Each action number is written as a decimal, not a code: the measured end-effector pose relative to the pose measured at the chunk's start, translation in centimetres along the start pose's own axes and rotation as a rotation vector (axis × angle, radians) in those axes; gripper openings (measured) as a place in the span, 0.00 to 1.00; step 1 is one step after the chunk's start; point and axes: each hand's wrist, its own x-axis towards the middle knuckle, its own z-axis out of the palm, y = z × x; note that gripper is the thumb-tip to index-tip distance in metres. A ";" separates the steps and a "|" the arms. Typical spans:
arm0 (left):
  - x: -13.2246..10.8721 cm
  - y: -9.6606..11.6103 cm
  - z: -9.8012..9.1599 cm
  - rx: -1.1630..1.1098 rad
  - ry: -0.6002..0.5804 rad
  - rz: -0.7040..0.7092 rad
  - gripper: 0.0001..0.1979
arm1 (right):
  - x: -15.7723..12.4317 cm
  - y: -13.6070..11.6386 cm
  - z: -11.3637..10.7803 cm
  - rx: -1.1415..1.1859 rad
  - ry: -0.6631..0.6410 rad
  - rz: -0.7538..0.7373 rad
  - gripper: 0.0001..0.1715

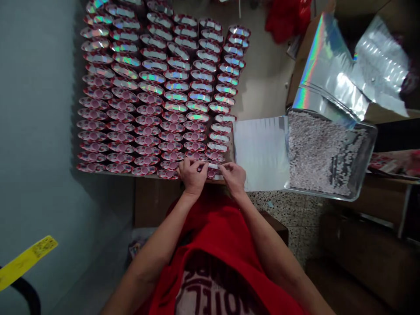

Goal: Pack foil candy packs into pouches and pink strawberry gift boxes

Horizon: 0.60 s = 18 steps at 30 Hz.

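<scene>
A short pale strip (213, 166) stretches between my two hands, just above the oval tops at the front right of the packed rows. My left hand (193, 176) is closed in a pinch at the strip's left end, while my right hand (233, 177) pinches its right end. Many red-rimmed oval containers (147, 120) stand in several columns; the nearer ones show pink round centres, and many farther ones carry a shiny strip across the top. Right of my hands lies a silvery sheet (262, 153) with cut-like lines along its upper part.
A clear tray (369, 157) of small pale pieces (315, 148) overlaps the sheet's right side. Shiny holographic sheets (331, 83) lean behind it. A red plastic bag (288, 19) sits at the back. On the left are a wall (36, 109) and a yellow tag (33, 258).
</scene>
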 end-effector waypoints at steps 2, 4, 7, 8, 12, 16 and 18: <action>-0.1 -0.1 -0.1 0.003 0.002 0.004 0.04 | -0.1 0.2 0.1 0.017 -0.010 -0.005 0.16; -0.1 -0.1 -0.1 -0.001 0.004 0.011 0.04 | -0.1 0.1 0.2 0.034 -0.016 -0.005 0.17; 0.0 -0.2 -0.1 -0.001 0.003 0.017 0.04 | 0.0 -0.1 0.3 0.037 -0.016 -0.013 0.18; 0.0 -0.3 0.0 0.001 0.003 0.020 0.05 | 0.1 -0.1 0.3 0.032 -0.016 -0.015 0.18; -0.1 -0.5 0.2 0.004 0.017 0.035 0.06 | 0.3 -0.2 0.3 0.015 -0.018 -0.017 0.16; -0.2 -0.6 0.3 0.002 0.018 0.029 0.06 | 0.2 -0.4 0.2 -0.005 -0.022 -0.017 0.15; -0.2 -0.6 0.3 -0.003 0.018 0.027 0.07 | 0.3 -0.6 0.1 -0.018 -0.037 -0.006 0.15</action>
